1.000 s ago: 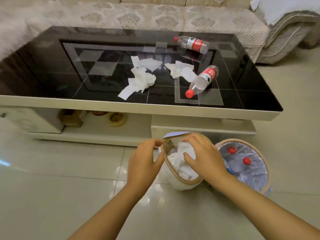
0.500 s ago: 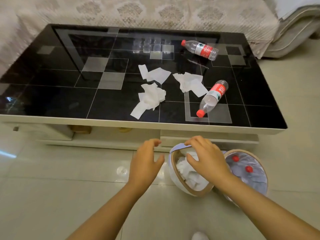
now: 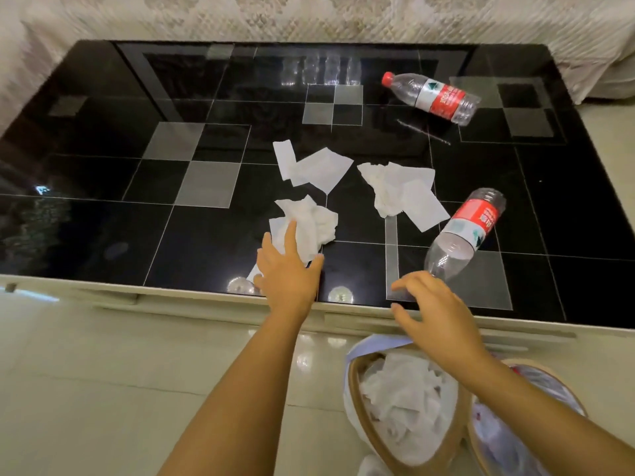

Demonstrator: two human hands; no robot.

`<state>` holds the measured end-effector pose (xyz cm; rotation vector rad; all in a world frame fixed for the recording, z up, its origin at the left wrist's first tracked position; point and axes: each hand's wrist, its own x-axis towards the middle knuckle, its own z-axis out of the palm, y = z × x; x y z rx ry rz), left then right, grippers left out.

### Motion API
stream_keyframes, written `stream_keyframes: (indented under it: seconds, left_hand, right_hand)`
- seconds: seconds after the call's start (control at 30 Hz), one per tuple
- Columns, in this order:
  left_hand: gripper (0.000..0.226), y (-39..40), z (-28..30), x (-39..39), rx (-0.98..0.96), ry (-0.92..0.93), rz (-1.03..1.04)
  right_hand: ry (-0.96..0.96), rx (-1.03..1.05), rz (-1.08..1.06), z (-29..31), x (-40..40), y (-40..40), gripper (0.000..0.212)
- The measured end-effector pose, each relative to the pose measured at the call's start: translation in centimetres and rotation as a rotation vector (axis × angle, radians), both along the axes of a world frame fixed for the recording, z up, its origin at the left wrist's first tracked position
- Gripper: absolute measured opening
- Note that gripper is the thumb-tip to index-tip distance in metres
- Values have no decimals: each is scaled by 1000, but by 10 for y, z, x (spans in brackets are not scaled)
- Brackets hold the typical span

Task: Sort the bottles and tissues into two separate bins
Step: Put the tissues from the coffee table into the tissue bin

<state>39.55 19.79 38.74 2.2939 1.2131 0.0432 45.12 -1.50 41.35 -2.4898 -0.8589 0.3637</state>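
Black glass counter (image 3: 103, 159) before a cream sofa, two bins on the floor at its near edge: a person's left hand (image 3: 288, 269), fingers spread and straight, lies on the crumpled tissue (image 3: 309, 225) near the front edge, the wad at 12 o'clock from the palm. Right hand (image 3: 436, 314), loosely open and holding nothing, hovers at the neck end of the near bottle (image 3: 464, 235), whose long axis runs from 7 to 1 o'clock; its cap is hidden behind the fingers. Two more tissues (image 3: 316, 166) (image 3: 405, 190) and a far bottle (image 3: 433, 97) lie beyond. Tissue bin (image 3: 364, 424) sits at 6 o'clock, below the right wrist, with the bottle bin (image 3: 549, 383) beside it. Each hand appears nearest its own item
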Motion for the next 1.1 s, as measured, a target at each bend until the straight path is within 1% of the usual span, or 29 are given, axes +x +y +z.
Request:
stream_keyframes:
  seconds: [0.1,0.17,0.2,0.3,0.37,0.43,0.53,0.67,0.77,0.83,0.97,1.1]
  left_hand:
    - [77,8,-16,17,20,-76,28]
    - [74,10,-25,26,57,-76,-16]
    - [72,11,-29,30,74,-56,-34]
    - [62,11,-37,32,176,79,-75]
    - [53,11,-36,32,216,102,-124]
    - [43,13,-34,33,173,6,-139]
    - [38,14,-28,34,51,-150,-88]
    - [33,16,-17,36,-90,-258,-16]
    - [26,15,-7,33,-177,-342,-6]
    - [20,15,2,29,-231,-406,36]
    - [20,17,15,25,-329,-455,129]
    - [15,16,18,24,-372,-454,152]
  right_hand:
    - [35,4,7,-13,5,7,20]
    - [44,33,24,-19,5,10,20]
    - [49,50,32,-21,6,10,19]
    - [82,64,31,-25,6,9,18]
    - [98,72,17,-25,8,8,17]
    - [113,80,2,-24,11,9,17]
    - [115,92,-16,-20,14,17,14]
    - [96,98,-46,-14,19,29,13]
    - [84,102,-77,-11,22,34,11]
    - [93,101,-87,-8,26,36,11]
    - [80,56,-119,-4,42,41,14]
    - [52,5,-220,-2,81,56,30]
